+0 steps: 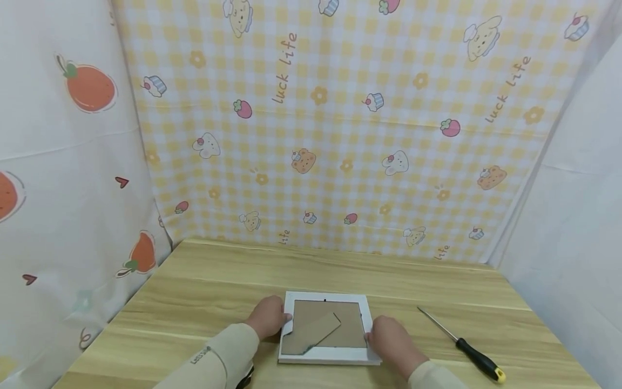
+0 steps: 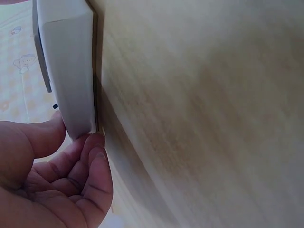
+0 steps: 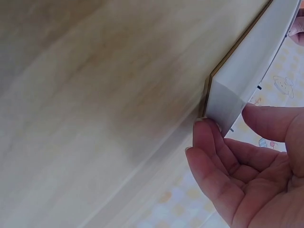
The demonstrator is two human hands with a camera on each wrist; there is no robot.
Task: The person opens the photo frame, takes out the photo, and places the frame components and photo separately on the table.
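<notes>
A white picture frame (image 1: 340, 355) lies back side up on the table, its brown backing board (image 1: 350, 324) showing with a stand flap (image 1: 316, 334) of the same brown across it. My left hand (image 1: 267, 317) pinches the left side of the picture frame, thumb on top and fingertips at the lower edge, as the left wrist view shows. On the opposite side my right hand (image 1: 390, 341) grips the right edge between thumb and curled fingers. Small black tabs stick up from the picture frame's inner rim. Its front face is hidden.
To the right of my right hand lies a screwdriver (image 1: 473, 356) with a black and yellow handle, its shaft pointing away to the left. The wood-grain table (image 1: 218, 275) ends at a yellow checked cloth (image 1: 340, 178). White cloths hang along both sides.
</notes>
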